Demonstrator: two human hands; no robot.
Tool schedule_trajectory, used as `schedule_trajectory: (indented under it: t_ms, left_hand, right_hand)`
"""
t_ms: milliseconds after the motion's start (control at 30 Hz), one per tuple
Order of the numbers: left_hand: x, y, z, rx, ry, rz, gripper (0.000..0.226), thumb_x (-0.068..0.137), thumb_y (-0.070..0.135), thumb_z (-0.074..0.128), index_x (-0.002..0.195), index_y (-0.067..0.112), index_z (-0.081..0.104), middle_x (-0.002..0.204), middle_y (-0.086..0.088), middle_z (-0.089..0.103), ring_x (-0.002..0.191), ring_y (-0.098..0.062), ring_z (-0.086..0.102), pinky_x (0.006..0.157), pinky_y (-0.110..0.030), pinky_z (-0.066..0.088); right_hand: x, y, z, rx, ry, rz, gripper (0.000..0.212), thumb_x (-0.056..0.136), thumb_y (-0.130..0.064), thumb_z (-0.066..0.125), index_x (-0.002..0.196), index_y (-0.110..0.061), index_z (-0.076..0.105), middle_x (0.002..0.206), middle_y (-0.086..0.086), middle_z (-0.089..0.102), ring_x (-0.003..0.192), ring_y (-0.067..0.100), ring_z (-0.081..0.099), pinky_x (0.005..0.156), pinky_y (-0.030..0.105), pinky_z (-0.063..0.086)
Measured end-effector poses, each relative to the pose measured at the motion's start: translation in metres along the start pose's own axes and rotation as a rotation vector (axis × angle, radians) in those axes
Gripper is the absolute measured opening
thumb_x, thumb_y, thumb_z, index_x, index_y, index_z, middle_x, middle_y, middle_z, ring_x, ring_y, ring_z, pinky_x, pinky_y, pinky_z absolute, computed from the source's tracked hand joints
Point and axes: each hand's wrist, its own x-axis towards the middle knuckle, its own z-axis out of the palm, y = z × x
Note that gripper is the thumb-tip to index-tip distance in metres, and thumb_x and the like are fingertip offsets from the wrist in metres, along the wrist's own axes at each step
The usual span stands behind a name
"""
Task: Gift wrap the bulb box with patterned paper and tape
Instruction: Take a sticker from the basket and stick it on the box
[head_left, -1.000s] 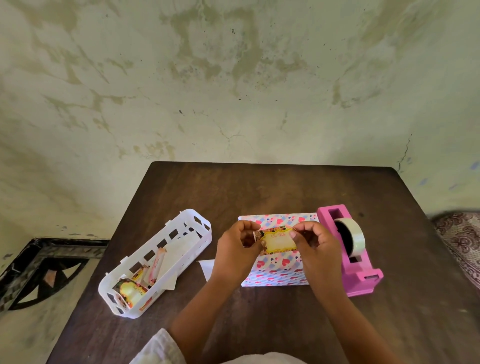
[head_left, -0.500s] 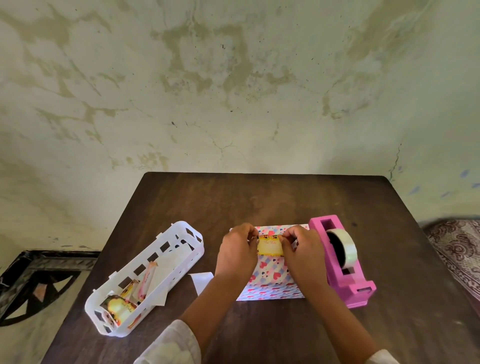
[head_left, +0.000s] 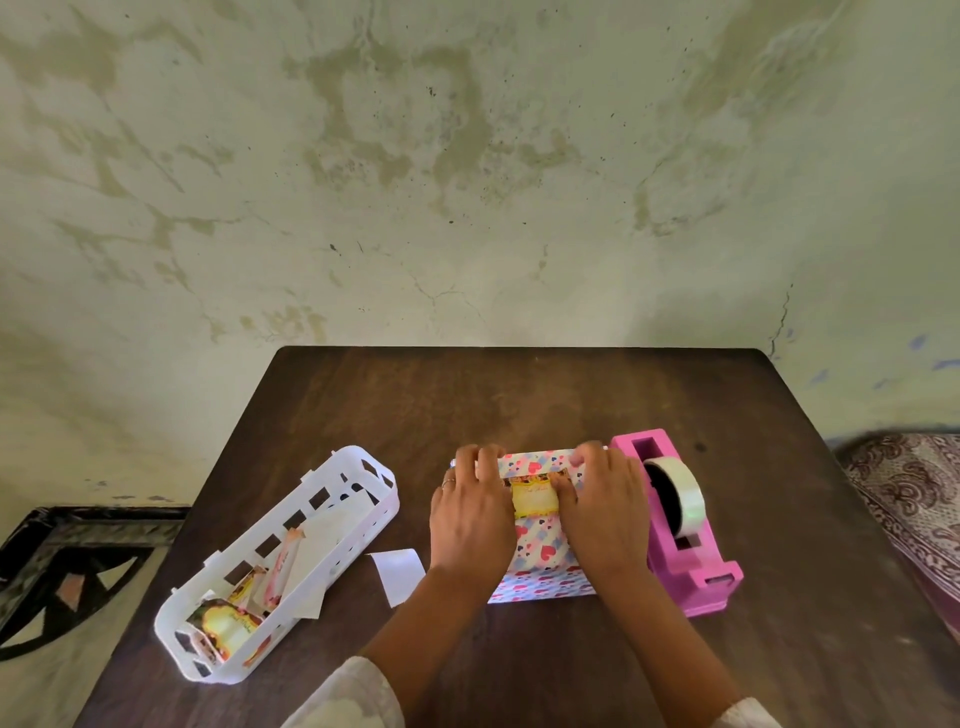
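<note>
Labelling step: our left hand (head_left: 475, 512) and right hand (head_left: 605, 506) press flat fingers on the yellow gift tag (head_left: 535, 499) atop the wrapped bulb box (head_left: 543, 558), frame centre; next, smooth its edges.

This looks like a room in a plain home, not a shop or office. My dark wooden counter (head_left: 519, 395) is pushed against a stained, cracked plaster wall (head_left: 467, 156) with blotchy patches. To the right of the counter lies a patterned maroon fabric (head_left: 914, 499), like a bedspread or cushion. To its left the floor (head_left: 62, 582) shows a dark decorative border. On the counter sit household craft bits: a white plastic basket (head_left: 332, 525) of labels and a pink tape dispenser (head_left: 680, 540).
</note>
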Motion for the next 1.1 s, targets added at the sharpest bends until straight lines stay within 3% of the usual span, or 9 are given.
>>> schedule_trajectory:
  t_ms: [100, 267, 400, 500, 567, 667, 800, 967, 1100]
  left_hand:
    - [-0.002, -0.005, 0.000, 0.036, 0.019, 0.082, 0.043, 0.078, 0.029, 0.074, 0.116, 0.021, 0.058, 0.124, -0.003, 0.055, 0.111, -0.023, 0.056, 0.092, -0.038, 0.047]
    - [-0.005, -0.013, 0.008, 0.118, 0.004, 0.418, 0.036, 0.051, 0.024, 0.089, 0.084, 0.022, 0.074, 0.092, 0.005, 0.071, 0.088, -0.019, 0.068, 0.081, -0.035, 0.054]
    - [-0.009, -0.019, 0.016, 0.150, -0.114, 0.378, 0.058, 0.051, 0.029, 0.090, 0.105, 0.016, 0.072, 0.110, 0.001, 0.070, 0.100, -0.016, 0.068, 0.095, -0.034, 0.043]
    - [-0.018, -0.014, 0.011, 0.264, -0.257, 0.375, 0.076, 0.087, 0.040, 0.061, 0.147, 0.007, 0.028, 0.154, -0.004, 0.020, 0.143, -0.018, 0.019, 0.111, -0.033, 0.002]
    - [-0.022, -0.016, 0.014, 0.326, -0.354, 0.341, 0.071, 0.099, 0.048, 0.025, 0.149, 0.011, -0.010, 0.152, -0.001, -0.019, 0.138, -0.017, -0.022, 0.107, -0.033, -0.019]
    - [-0.027, -0.025, 0.018, 0.320, -0.301, 0.253, 0.087, 0.070, 0.070, -0.026, 0.140, 0.018, -0.029, 0.149, 0.001, -0.032, 0.134, -0.017, -0.032, 0.109, -0.041, -0.021]
    - [-0.027, -0.029, 0.013, 0.315, -0.290, 0.194, 0.090, 0.059, 0.073, -0.027, 0.134, 0.023, -0.034, 0.142, 0.006, -0.039, 0.133, -0.014, -0.033, 0.109, -0.047, -0.022]
    - [-0.026, -0.030, 0.021, 0.287, -0.234, 0.174, 0.102, 0.067, 0.076, -0.022, 0.150, 0.018, -0.009, 0.152, 0.002, -0.022, 0.137, -0.016, -0.023, 0.113, -0.045, -0.020]
    - [-0.030, -0.038, 0.022, 0.226, -0.116, 0.240, 0.081, 0.089, 0.071, 0.018, 0.126, 0.012, 0.060, 0.139, -0.004, 0.052, 0.135, -0.026, 0.035, 0.111, -0.055, 0.009]
  right_hand:
    - [0.002, 0.003, -0.007, -0.038, -0.006, 0.053, 0.037, 0.083, -0.043, 0.063, 0.106, -0.016, 0.051, 0.106, 0.004, 0.054, 0.098, 0.019, 0.048, 0.085, 0.031, 0.042]
    - [-0.010, 0.007, 0.002, -0.162, -0.099, -0.426, 0.051, 0.059, -0.023, 0.084, 0.104, -0.012, 0.063, 0.104, 0.007, 0.068, 0.093, 0.023, 0.066, 0.082, 0.037, 0.054]
    - [-0.023, 0.014, 0.003, -0.222, -0.214, -0.525, 0.042, 0.093, -0.036, 0.041, 0.125, -0.015, 0.059, 0.128, 0.002, 0.060, 0.118, 0.017, 0.057, 0.106, 0.037, 0.036]
    - [-0.024, 0.025, -0.003, -0.332, -0.351, -0.441, 0.076, 0.091, -0.064, 0.002, 0.145, -0.016, 0.028, 0.151, -0.001, 0.025, 0.139, 0.017, 0.025, 0.118, 0.041, 0.009]
    - [-0.023, 0.031, -0.005, -0.367, -0.345, -0.411, 0.089, 0.083, -0.075, 0.001, 0.147, -0.016, 0.017, 0.153, -0.001, 0.014, 0.141, 0.018, 0.015, 0.118, 0.043, 0.002]
    - [-0.024, 0.034, -0.007, -0.371, -0.396, -0.382, 0.100, 0.073, -0.083, -0.006, 0.149, -0.018, 0.001, 0.153, -0.003, -0.007, 0.143, 0.019, -0.001, 0.116, 0.038, -0.013]
    - [-0.021, 0.029, -0.017, -0.336, -0.480, -0.308, 0.121, 0.048, -0.092, -0.013, 0.148, -0.025, -0.009, 0.156, 0.001, -0.015, 0.143, 0.026, -0.014, 0.112, 0.038, -0.011]
    - [-0.011, 0.026, -0.025, -0.329, -0.582, -0.293, 0.129, 0.040, -0.100, 0.005, 0.147, -0.028, -0.009, 0.155, 0.000, -0.009, 0.143, 0.028, -0.008, 0.116, 0.041, 0.004]
    - [-0.021, 0.027, -0.020, -0.359, -0.363, -0.379, 0.108, 0.066, -0.089, 0.007, 0.136, -0.015, 0.042, 0.142, 0.008, 0.042, 0.129, 0.029, 0.043, 0.104, 0.042, 0.036]
